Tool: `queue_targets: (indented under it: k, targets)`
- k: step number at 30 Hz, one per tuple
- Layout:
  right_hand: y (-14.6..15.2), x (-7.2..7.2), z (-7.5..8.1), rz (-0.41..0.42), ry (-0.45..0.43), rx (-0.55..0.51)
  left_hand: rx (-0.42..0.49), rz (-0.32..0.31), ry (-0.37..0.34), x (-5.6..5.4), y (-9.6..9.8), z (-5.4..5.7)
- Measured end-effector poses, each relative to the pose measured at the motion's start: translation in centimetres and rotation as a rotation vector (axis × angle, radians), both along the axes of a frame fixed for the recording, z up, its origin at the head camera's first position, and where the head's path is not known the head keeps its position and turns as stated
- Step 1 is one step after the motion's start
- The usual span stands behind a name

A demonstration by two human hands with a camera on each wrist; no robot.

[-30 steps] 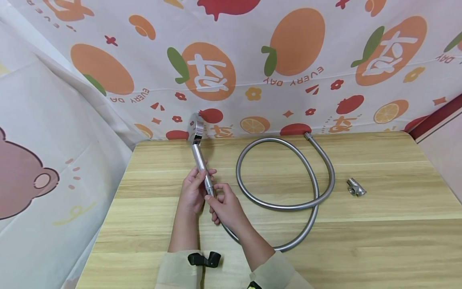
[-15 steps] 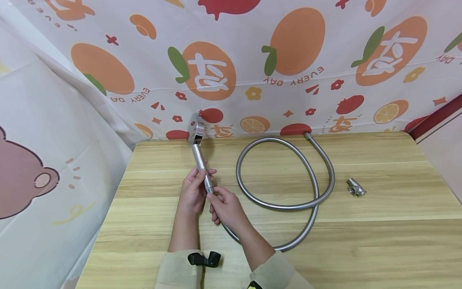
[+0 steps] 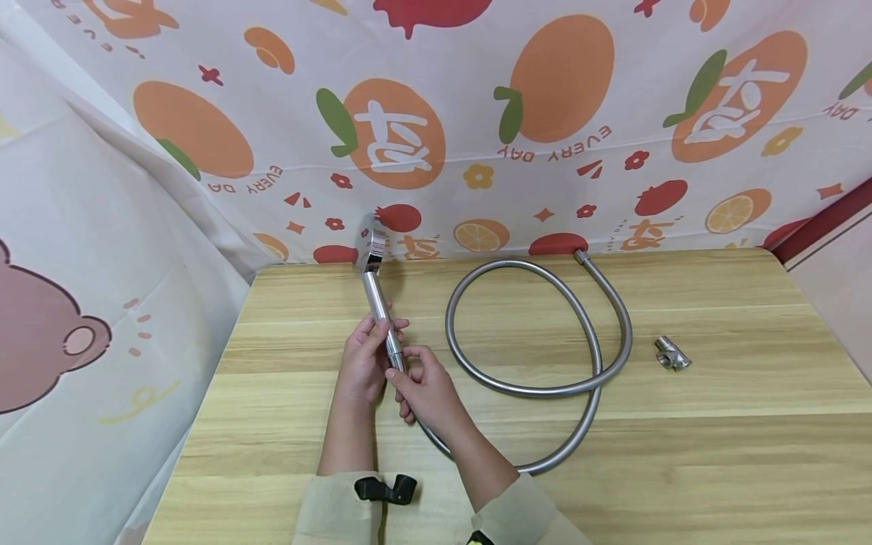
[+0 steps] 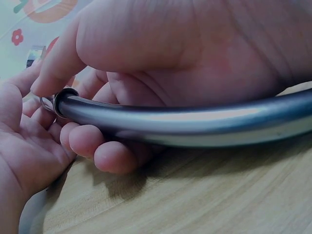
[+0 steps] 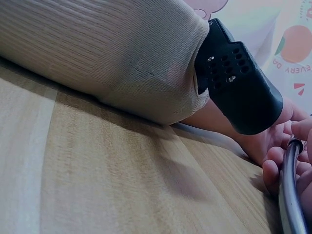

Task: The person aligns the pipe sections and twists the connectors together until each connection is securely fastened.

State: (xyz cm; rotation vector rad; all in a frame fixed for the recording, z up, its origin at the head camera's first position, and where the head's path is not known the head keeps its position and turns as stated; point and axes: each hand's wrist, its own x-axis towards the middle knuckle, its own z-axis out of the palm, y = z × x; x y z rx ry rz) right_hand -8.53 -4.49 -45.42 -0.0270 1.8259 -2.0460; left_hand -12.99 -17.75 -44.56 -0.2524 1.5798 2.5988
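A chrome hand shower (image 3: 377,295) points toward the patterned cloth, its head tilted up at the table's far edge. My left hand (image 3: 362,367) grips the handle near its lower end. Just below, my right hand (image 3: 432,390) pinches the end fitting of a metal shower hose (image 3: 594,341) between thumb and forefinger, at the base of the handle. In the left wrist view, the hose (image 4: 195,122) runs under the right palm, and its collar (image 4: 63,101) lies by the fingertips. Fingers hide the joint between fitting and handle, so whether they are threaded together cannot be told.
The hose loops across the wooden table (image 3: 681,469), and its free end (image 3: 580,256) touches the cloth backdrop (image 3: 463,106). A small chrome valve fitting (image 3: 672,353) lies on the right. A black wrist mount (image 3: 386,489) sits on the left sleeve.
My right thumb and forefinger shifted slightly on the hose fitting, then came back to about where they were. The left hand and the hand shower hold still.
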Motion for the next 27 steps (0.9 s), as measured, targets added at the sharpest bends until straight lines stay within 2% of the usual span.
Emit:
queue_targets:
  k: [15, 27]
  targets:
    - [-0.08, -0.02, -0.06, 0.004, -0.001, 0.004, 0.031, 0.009, 0.046, -0.04, 0.0, -0.34]
    - [-0.1, -0.02, -0.13, 0.01, 0.016, 0.01, 0.013, 0.009, 0.028, 0.0, 0.08, -0.22]
